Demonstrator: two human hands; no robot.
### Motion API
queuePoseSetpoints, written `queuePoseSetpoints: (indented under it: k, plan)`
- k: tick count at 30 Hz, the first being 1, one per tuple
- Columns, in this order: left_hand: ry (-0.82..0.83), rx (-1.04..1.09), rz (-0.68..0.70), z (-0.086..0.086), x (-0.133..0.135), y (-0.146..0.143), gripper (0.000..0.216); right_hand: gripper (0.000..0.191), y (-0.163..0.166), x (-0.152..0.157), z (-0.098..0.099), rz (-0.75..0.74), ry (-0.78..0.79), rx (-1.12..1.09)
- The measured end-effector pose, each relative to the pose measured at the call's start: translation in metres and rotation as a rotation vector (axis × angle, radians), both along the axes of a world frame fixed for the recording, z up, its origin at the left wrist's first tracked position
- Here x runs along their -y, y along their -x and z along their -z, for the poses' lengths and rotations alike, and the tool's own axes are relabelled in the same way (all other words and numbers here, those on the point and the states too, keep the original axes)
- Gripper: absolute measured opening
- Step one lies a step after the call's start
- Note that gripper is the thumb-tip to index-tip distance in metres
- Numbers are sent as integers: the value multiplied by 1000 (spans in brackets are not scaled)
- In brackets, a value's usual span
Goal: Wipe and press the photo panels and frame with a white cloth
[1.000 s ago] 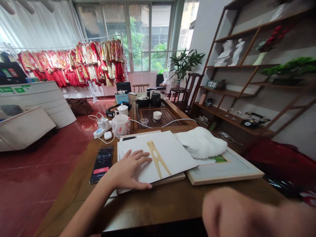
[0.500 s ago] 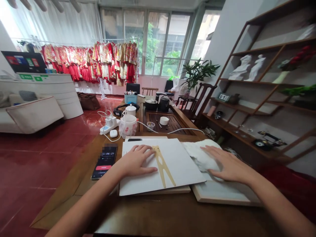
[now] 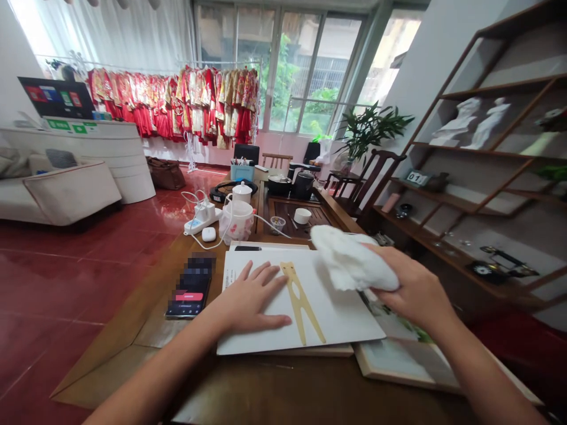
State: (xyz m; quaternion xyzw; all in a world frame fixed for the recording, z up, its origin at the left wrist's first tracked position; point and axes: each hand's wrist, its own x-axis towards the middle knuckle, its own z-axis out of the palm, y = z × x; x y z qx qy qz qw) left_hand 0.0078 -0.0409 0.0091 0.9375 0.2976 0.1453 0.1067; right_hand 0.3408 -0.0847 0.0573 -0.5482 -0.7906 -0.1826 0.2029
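Wht cloth (image 3: 354,262) in R fingers (image 3: 393,300) (partly over sheet (image 3: 349,319)).

Room lies before the board (image 3: 339,316), tub (image 3: 238,224) blocking behind.

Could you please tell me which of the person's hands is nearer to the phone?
Left. The left hand rests on the white board, to the right of the phone; the right hand, holding white fluffy material, is farther right, near the board's right edge.
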Motion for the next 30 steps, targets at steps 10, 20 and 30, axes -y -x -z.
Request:
queuePoseSetpoints:
  k: [10, 20, 30]
  plan:
    - [0, 0, 14, -4, 0, 1, 74, 79, 61, -22, 10, -146, 193, 200]
    - [12, -11, -15, 3, 0, -1, 86, 92, 66, -50, 24, -170, 366, 117]
    - [10, 4, -63, 6, 1, -5, 84, 94, 67, 10, 28, -145, 318, 103]
